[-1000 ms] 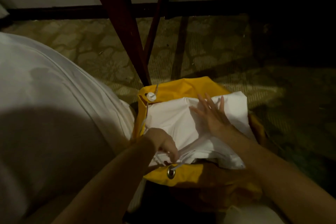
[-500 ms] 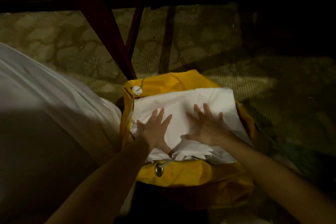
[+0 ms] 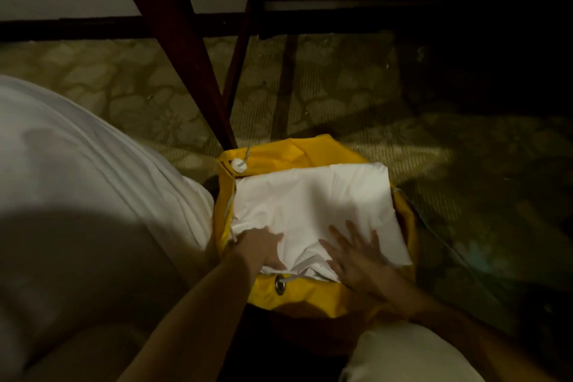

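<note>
Dim patterned carpet covers the floor, lit only in patches. On it stands the yellow laundry bag, mouth up and stuffed with folded white linen that swells above the rim and hangs over it at the far right corner. Both hands lie flat on the near part of the linen, gripping nothing. The left hand has its fingers straight and close together, and the right hand has its fingers spread; both seem to be pressing the load down. The main risk is spring-back: the linen looks bulky, so it may puff up again once the pressure eases, and the overhanging corner could slide out onto the carpet. The drawstring runs from the metal eyelet under the crumpled near folds. Pushing more cloth over it could bury the cord and leave the mouth hard to cinch, though the white toggle at the far rim is free. The bag is soft, so uneven pressure could buckle a wall or tip it toward the dark wooden leg at its far edge or the white bed just beside it.
</note>
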Motion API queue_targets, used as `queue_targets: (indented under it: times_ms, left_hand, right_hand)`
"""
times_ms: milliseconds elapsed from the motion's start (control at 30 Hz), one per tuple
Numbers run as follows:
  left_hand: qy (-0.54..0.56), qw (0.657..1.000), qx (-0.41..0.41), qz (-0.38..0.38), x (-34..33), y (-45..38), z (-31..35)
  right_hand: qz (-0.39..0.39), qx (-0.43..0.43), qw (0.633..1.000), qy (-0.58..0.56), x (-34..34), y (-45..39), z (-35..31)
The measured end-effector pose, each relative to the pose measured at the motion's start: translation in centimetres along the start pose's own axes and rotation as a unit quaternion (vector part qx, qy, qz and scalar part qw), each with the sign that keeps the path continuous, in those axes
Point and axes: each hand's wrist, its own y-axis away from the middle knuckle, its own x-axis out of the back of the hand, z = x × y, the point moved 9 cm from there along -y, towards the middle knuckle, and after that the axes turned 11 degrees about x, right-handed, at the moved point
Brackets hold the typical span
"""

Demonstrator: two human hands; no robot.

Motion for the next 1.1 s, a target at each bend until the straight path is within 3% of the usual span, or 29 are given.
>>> queue_targets:
  times_ms: [100,200,267,400,500,733,833,933,1100]
  left_hand:
    - [0.007,1.000,-0.010,-0.002,2.0,2.6,0.0]
    - [0.082,0.995,-0.045,0.028,5.7,4.8,-0.1]
    - [0.139,0.986,-0.063,0.074,8.5,6.4,-0.5]
    - [0.200,0.965,-0.054,0.162,13.4,9.3,-3.3]
    - [0.219,0.953,-0.047,0.205,16.9,13.1,-6.5]
    - [0.328,0.898,0.003,0.293,22.7,26.2,-19.9]
    - [0.394,0.863,0.027,0.316,22.3,31.0,-25.8]
    - [0.394,0.849,0.064,0.347,21.6,34.7,-30.6]
    - [0.436,0.802,0.176,0.368,17.3,37.9,-39.1]
  right_hand:
    - [-0.049,0.010,0.999,-0.013,0.4,1.9,0.1]
    - [-0.047,0.015,0.999,-0.014,4.2,2.7,0.7]
    - [-0.019,0.018,0.999,-0.021,9.2,2.4,0.1]
    - [0.113,0.052,0.992,0.024,21.4,2.5,-4.2]
    - [0.150,0.067,0.985,0.054,25.6,3.2,-8.8]
    - [0.227,0.114,0.965,0.071,36.0,3.5,-20.1]
    - [0.283,0.174,0.940,0.074,41.3,4.1,-26.6]
    - [0.335,0.241,0.907,0.084,46.1,5.1,-33.0]
    - [0.315,0.289,0.902,0.063,49.7,4.2,-41.4]
